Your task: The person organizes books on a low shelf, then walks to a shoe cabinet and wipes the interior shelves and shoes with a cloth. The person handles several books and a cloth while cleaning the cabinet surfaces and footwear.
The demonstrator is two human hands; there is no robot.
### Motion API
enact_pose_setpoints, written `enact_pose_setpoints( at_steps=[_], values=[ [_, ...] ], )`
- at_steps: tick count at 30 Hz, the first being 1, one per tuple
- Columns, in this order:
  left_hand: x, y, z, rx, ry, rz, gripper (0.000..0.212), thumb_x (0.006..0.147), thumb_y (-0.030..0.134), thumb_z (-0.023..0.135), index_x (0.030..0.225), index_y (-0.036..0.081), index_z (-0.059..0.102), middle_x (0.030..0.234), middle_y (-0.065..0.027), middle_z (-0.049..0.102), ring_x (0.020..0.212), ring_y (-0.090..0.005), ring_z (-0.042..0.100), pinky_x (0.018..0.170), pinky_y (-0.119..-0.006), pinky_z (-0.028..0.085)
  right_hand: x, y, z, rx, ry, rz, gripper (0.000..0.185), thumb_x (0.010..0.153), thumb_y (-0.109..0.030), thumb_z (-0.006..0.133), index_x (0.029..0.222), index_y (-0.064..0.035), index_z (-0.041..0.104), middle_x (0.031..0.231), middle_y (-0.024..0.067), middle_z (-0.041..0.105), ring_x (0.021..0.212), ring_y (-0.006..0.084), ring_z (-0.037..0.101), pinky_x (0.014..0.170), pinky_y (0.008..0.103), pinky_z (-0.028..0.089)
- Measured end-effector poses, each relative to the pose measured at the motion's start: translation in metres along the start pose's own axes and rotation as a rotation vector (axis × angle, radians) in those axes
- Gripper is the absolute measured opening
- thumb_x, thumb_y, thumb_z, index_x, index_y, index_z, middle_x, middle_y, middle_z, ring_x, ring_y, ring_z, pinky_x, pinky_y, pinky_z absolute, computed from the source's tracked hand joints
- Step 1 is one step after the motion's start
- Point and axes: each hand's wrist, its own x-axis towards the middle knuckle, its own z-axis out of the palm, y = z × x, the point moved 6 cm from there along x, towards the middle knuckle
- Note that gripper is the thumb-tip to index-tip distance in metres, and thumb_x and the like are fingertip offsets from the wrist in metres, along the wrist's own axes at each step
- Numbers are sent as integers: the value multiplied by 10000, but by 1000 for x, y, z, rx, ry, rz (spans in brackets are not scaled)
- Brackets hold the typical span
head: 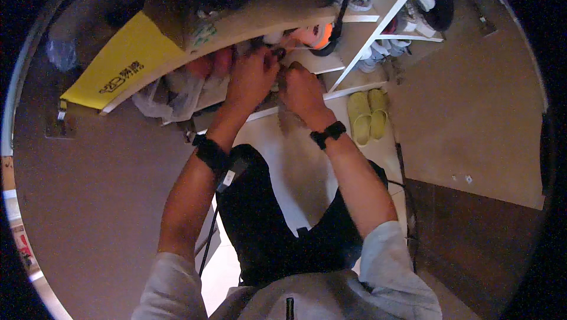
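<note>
My left hand (253,74) and my right hand (303,88) are close together in front of a shoe cabinet's shelves, fingers curled. A small dark thing (279,53) shows at my left fingertips; blur and dim light hide what it is and whether it is gripped. My right fingers are bent toward it, and I cannot tell if they hold anything. Just beyond the hands is an orange and grey shoe (320,36) on a shelf. Reddish items (212,64) and a translucent plastic bag (177,96) lie left of my left hand.
A yellow panel (133,60) bearing print juts out above the left shelves. White-edged dividers (381,32) separate compartments with several shoes (385,49). Yellow-green clogs (367,116) stand at the right. Cabinet doors stand open at left (97,187) and right (469,111). A black cable (208,240) hangs by my left arm.
</note>
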Motion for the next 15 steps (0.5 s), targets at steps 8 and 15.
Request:
enact_pose_setpoints(
  at_steps=[8, 15],
  values=[
    [-7, 9, -8, -5, 103, 67, 171, 917, 162, 660, 902, -6, 634, 869, -220, 708, 811, -425, 692, 739, -512, 545, 15, 28, -7, -137, 75, 105, 117, 827, -126, 680, 844, -33, 748, 879, 212, 733, 783, 398, 741, 692, 510, 602],
    [-2, 4, -5, -34, 112, 48, 171, 917, 160, 668, 905, -8, 634, 887, -229, 703, 833, -429, 689, 748, -522, 540, 21, 27, 0, -99, 21, -34, 149, 792, -124, 696, 883, -10, 729, 927, 236, 721, 842, 425, 730, 759, 515, 602]
  ],
)
